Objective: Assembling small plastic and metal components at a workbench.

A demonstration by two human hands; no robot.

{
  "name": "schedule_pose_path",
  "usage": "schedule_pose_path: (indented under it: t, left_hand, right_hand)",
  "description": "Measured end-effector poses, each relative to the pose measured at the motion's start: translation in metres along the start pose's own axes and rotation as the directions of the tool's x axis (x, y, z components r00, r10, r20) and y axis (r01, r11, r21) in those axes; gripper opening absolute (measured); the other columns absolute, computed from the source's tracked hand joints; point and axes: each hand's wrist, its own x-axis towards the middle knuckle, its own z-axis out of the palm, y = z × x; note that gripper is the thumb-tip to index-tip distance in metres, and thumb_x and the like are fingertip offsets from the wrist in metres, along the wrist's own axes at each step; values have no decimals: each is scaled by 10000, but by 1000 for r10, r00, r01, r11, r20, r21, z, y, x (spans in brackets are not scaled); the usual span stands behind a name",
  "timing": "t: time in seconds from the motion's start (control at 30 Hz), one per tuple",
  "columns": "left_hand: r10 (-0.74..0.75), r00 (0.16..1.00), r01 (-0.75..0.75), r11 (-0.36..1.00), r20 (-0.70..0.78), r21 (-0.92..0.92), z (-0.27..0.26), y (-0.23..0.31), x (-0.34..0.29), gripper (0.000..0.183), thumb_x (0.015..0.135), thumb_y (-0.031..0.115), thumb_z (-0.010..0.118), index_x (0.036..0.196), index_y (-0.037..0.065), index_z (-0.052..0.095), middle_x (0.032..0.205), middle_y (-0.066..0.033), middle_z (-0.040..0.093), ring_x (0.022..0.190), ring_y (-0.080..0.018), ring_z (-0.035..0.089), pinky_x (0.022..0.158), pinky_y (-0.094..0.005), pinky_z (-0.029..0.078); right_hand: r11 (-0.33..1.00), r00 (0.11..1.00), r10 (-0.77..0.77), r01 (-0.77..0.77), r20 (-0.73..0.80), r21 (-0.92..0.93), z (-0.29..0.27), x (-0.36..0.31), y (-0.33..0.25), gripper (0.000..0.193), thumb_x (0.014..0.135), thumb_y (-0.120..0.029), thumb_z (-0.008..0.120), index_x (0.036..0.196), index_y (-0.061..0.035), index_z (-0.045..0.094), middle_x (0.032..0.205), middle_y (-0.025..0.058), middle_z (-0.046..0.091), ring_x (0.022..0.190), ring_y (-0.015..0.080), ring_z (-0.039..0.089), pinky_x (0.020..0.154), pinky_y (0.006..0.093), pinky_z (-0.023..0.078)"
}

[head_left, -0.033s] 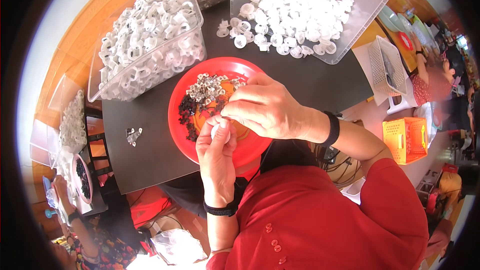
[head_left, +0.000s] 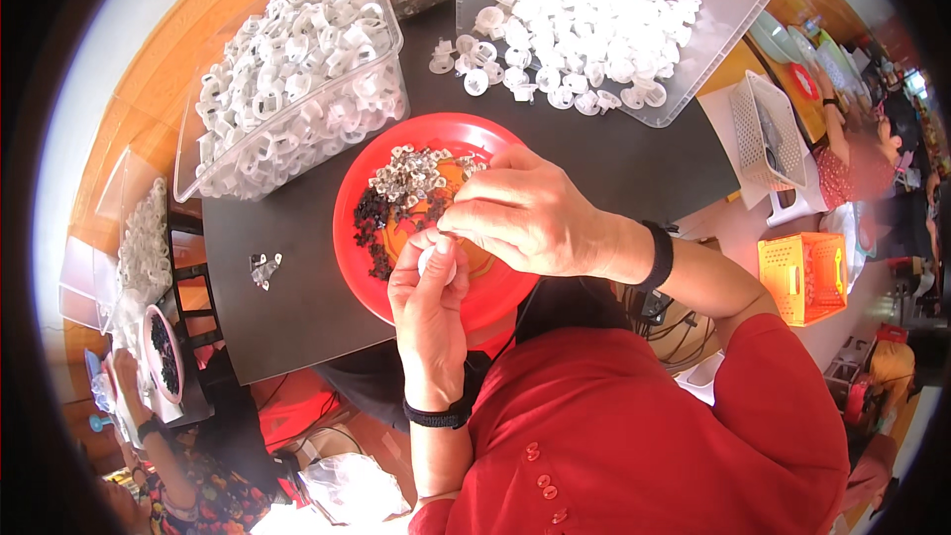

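Over the red round tray (head_left: pixel 510 302), my left hand (head_left: pixel 428 312) grips a small white plastic part (head_left: pixel 437 264) between thumb and fingers. My right hand (head_left: pixel 530 218) is closed in a pinch just above it, fingertips close to the part. Whatever sits in that pinch is too small or hidden to make out. Small metal pieces (head_left: pixel 408 176) lie heaped at the tray's far side, and small black pieces (head_left: pixel 371 223) are piled at its left. My hands cover part of the tray's orange middle.
A clear bin of white plastic rings (head_left: pixel 287 79) stands far left. Another clear bin (head_left: pixel 718 35) lies tipped, spilling white parts (head_left: pixel 584 30) onto the dark table (head_left: pixel 297 307). A few metal pieces (head_left: pixel 264 269) lie at left. Co-workers' arms show at lower left and far right.
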Motion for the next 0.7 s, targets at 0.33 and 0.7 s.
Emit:
schedule_pose_path:
  t: [0.33,0.7]
  left_hand:
    - [-75,996,81,988,51,-132,-3,-1,3,120,889,47,655,1005,62,628,964,0,644,850,-58,600,779,-192,504]
    - [406,914,-344,789,-12,509,19,1,-3,71,884,50,662,929,35,609,806,28,593,667,-13,496,586,-155,390]
  right_hand:
    - [984,981,143,-155,128,86,-8,1,-5,165,807,-49,685,966,-93,678,836,28,624,751,213,592,741,349,484]
    - [897,937,303,-342,171,281,-12,3,-8,92,830,-55,682,922,-59,679,773,64,636,671,211,622,623,319,496]
